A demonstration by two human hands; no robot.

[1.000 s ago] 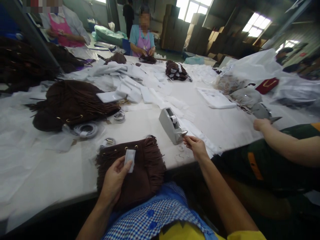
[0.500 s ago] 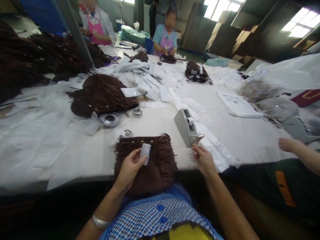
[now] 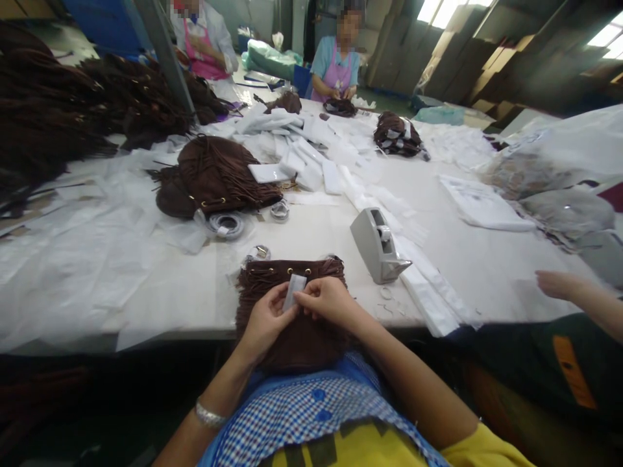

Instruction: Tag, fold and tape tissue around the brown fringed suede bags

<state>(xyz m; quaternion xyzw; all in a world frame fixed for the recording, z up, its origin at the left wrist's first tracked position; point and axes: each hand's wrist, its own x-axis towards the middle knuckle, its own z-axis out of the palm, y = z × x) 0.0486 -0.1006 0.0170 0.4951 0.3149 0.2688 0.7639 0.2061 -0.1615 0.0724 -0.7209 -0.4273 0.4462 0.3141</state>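
Brown, fringed, gold-eyeleted, the bag (image 3: pixel 296 350) is laid at the edge of the bench (image 3: pixel 318 227); over it a strip (image 3: pixel 294 288) is pinched by the left hand (image 3: pixel 267 318) and touched by closed fingers of the right hand (image 3: pixel 331 301).

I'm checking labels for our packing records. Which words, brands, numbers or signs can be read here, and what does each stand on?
None can be read.
Small pale packet in the left hand: no lettering can be made out.
Grey tape dispenser: no brand or number legible.
Flat white pack at right: greyish marks, too blurred to read.
Yellow shirt: dark shapes, no legible letters.
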